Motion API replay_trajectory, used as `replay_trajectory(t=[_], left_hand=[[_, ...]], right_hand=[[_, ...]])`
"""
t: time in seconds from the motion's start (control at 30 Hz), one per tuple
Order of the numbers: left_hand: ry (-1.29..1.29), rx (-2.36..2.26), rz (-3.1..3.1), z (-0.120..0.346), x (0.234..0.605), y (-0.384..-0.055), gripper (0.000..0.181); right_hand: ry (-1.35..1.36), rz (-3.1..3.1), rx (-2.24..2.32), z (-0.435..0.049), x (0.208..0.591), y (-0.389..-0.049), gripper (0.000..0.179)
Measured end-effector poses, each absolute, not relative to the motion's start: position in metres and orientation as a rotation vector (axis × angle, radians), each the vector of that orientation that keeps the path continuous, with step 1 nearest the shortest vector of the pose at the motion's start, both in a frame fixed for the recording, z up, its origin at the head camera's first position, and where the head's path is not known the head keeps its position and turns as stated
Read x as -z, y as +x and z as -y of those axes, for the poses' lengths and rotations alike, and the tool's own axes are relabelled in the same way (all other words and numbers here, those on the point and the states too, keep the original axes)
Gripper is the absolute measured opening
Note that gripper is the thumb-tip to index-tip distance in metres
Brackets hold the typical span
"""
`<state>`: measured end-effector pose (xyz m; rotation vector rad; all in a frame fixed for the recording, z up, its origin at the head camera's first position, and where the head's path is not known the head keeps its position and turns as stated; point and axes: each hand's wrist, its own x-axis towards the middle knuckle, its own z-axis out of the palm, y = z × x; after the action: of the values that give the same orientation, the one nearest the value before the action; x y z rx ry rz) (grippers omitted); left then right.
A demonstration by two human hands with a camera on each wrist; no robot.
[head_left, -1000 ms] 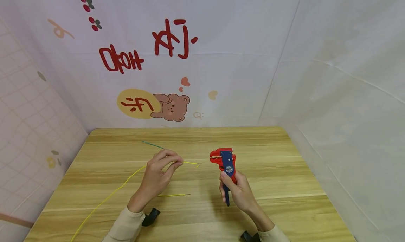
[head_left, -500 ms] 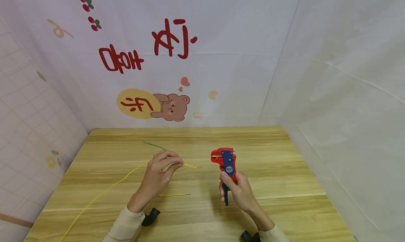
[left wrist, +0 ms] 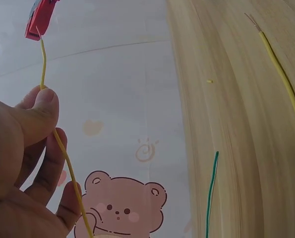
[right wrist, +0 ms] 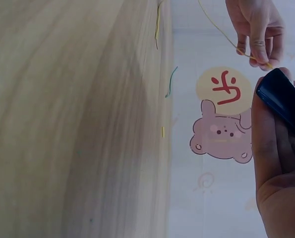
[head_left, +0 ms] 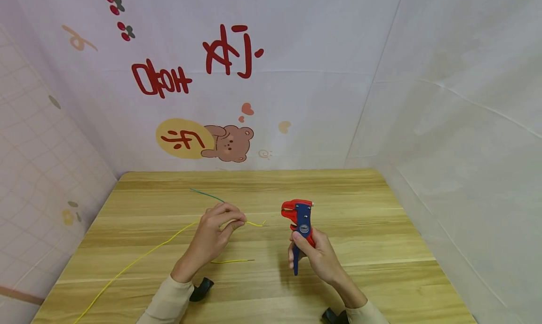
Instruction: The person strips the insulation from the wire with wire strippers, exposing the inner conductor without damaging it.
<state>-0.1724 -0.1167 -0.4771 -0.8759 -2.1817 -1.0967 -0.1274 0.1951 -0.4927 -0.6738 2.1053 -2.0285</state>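
Held wire's copper [left wrist: 39, 33]; left-wrist view only

The table [head_left: 381, 253] was wooden, with streaky grain and rounded far corners. On it lay a green wire [head_left: 207, 194] towards the back, a yellow scrap [left wrist: 209, 81] and, nearer the front, a yellow wire [head_left: 230, 261] with a bare copper end [left wrist: 253, 21].

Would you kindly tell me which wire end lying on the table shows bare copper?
The yellow wire end below the left hand in the head view: copper strands stick out of it, while I see none on the green wire.
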Motion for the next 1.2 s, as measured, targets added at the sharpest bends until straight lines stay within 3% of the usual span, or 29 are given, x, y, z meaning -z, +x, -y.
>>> replay_trajectory(t=[0.2,0.73,1.2], left_hand=[[-0.895,1.078,2.246,0.118,0.482,-0.175,0.015],[-1.0,1.095,2.351,0.113,0.501,-0.178,0.024],[-0.92,1.194,2.593,0.115,0.515,-0.181,0.01]], right_hand=[[-0.646,-2.098,2.022,-0.197,0.493,-0.129,0.028],[-0.688,-2.086,2.007,-0.197,0.494,-0.131,0.027],[-0.69,-2.088,1.996,-0.196,0.495,-0.131,0.027]])
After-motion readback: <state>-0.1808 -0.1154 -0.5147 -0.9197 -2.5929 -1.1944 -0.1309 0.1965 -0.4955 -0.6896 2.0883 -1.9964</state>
